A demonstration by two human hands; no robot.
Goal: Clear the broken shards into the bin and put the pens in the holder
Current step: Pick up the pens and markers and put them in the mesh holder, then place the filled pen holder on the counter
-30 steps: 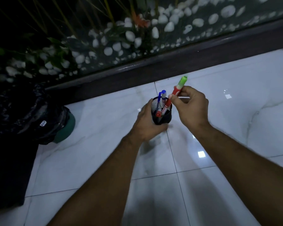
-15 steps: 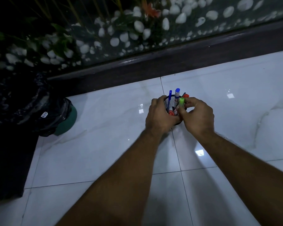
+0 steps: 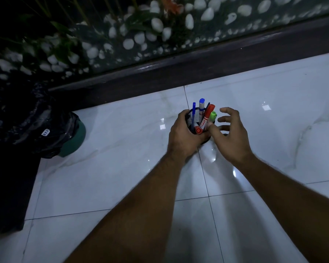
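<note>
Left hand (image 3: 184,133) grips the mesh holder (image 3: 190,118) full of pens (image 3: 205,118); right hand (image 3: 231,133) hovers spread beside it.

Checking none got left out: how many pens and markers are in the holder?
5 show in the holder: blue pen, blue-capped marker, dark pen, red marker, green-capped marker. More may hide behind the left hand.

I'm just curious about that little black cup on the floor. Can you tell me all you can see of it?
The pen holder is a small round cup of black wire mesh, standing upright on the white tiled floor. It holds several pens and markers, with blue, red and green caps poking above its rim. The left hand wraps around its near side, hiding most of the wall. The right hand is open beside it, fingers spread.
</note>
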